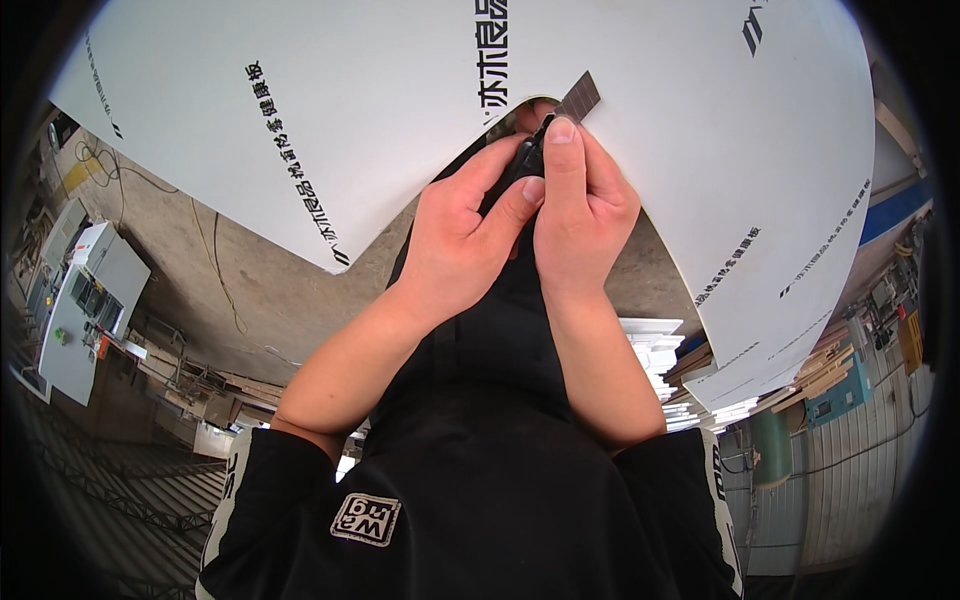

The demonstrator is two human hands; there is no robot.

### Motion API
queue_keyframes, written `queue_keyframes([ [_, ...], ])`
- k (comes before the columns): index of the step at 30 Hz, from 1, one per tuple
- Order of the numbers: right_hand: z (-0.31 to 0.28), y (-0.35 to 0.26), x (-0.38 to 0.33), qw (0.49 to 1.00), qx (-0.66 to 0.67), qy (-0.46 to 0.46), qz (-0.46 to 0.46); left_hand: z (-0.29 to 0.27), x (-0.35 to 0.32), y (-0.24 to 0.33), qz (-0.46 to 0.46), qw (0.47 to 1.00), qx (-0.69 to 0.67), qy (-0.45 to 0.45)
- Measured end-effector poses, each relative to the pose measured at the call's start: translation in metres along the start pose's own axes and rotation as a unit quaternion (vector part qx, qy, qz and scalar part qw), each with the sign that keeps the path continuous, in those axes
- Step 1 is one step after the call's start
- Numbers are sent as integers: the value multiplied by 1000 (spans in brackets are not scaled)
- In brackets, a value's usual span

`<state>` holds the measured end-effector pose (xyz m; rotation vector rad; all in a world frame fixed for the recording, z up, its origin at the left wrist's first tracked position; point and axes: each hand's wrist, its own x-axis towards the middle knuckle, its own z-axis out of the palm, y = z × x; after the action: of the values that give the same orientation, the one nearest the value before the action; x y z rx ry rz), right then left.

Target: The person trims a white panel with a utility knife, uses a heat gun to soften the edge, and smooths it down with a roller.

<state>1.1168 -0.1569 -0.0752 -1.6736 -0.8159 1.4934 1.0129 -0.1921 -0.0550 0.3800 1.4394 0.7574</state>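
Both hands meet at a black utility knife (530,158) held in front of my body, over the edge of a large white board. Its wide segmented blade (579,96) sticks out up and to the right. My left hand (455,235) is closed round the black handle, its thumb pointing to the right hand. My right hand (585,215) is closed too, its thumb pressed at the base of the blade and its fingers bent behind. Most of the handle is hidden by my fingers.
The white printed board (400,90) spreads in front of me and down both sides. At the left stands a white machine (90,300), with loose cables on the concrete floor (250,290). White panels are stacked (655,350) to the right; a green cylinder (771,450) stands farther right.
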Motion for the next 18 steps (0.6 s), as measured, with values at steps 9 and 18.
queue_keyframes([
  [9,-1,-2,2,1000,0,-10,-3,1,-1,-1,7,1000,-6,3],
  [18,-3,-2,3,999,-20,-30,2,1,-1,-5,7,1000,-16,7],
])
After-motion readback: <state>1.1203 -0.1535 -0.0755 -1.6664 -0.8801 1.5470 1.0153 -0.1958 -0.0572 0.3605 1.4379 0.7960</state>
